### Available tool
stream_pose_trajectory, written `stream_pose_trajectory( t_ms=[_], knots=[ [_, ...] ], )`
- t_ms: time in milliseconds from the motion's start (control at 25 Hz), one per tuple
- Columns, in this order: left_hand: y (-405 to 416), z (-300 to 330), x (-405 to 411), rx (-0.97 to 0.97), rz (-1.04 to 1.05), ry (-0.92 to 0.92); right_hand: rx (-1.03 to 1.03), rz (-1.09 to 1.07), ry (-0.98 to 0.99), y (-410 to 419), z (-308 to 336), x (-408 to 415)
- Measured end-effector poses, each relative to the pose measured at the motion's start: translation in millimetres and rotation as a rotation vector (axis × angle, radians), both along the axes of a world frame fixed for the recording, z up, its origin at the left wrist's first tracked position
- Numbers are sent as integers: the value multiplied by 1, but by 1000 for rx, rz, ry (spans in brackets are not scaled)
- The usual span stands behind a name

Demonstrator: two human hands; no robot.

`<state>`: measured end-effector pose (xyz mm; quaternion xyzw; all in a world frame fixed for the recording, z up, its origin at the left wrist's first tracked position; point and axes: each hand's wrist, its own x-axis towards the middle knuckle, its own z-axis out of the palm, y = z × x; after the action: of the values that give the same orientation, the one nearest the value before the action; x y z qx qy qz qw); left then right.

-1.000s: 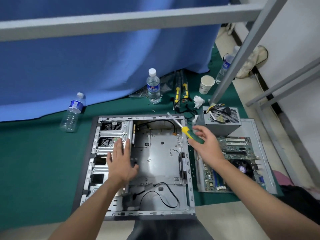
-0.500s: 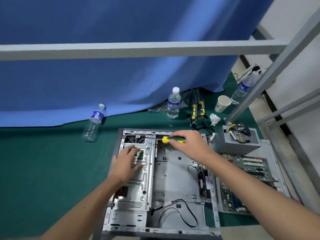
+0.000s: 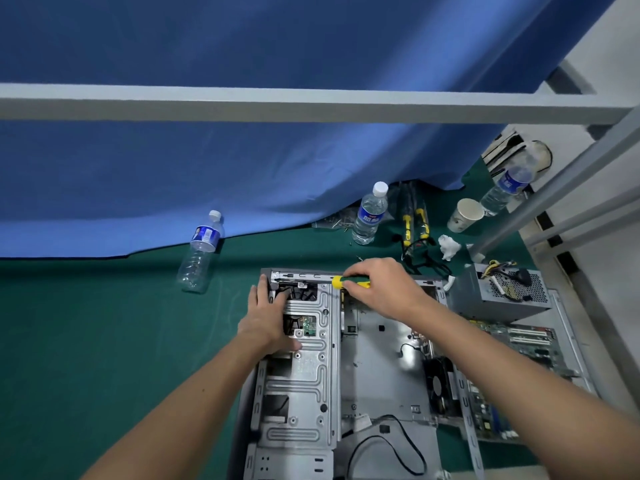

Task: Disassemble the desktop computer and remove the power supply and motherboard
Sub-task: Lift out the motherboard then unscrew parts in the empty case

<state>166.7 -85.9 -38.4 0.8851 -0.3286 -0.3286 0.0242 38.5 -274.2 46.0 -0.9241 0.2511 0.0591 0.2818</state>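
The open grey computer case [image 3: 381, 368] lies flat on the green mat, its motherboard bay bare. My left hand [image 3: 265, 317] rests on the far left corner of the drive cage [image 3: 304, 382], fingers over the case edge. My right hand [image 3: 384, 289] grips a yellow-and-green screwdriver [image 3: 349, 283] held level, its shaft pointing left along the far rim of the case. The grey power supply [image 3: 498, 299] sits outside the case at the right, on a side panel. The green motherboard [image 3: 519, 344] lies on that same panel, partly hidden by my right forearm.
Water bottles stand on the mat: one left [image 3: 201, 251], one behind the case [image 3: 369, 213], one far right [image 3: 504, 190]. A paper cup [image 3: 464, 214], crumpled tissue [image 3: 449, 247], yellow tools [image 3: 414, 221] and loose cables lie behind the case. A grey metal frame bar [image 3: 311, 105] crosses overhead.
My right hand swung the screwdriver from upright over the case to level along the far rim. My left hand slid forward to the cage's far corner. The view tilted up.
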Motion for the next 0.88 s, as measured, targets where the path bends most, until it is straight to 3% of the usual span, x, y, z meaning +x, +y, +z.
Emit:
stream_pose_trajectory(
  t_ms=[440, 680, 880],
  knots=[
    [-5, 2, -2, 83, -60, -30, -62, 88, 125, 3, 25, 25],
    [-4, 0, -2, 84, -64, -30, -307, 348, 324, 25, 65, 108],
    [-2, -2, 0, 79, -61, -26, -436, 410, 433, 53, 67, 152]
  ],
)
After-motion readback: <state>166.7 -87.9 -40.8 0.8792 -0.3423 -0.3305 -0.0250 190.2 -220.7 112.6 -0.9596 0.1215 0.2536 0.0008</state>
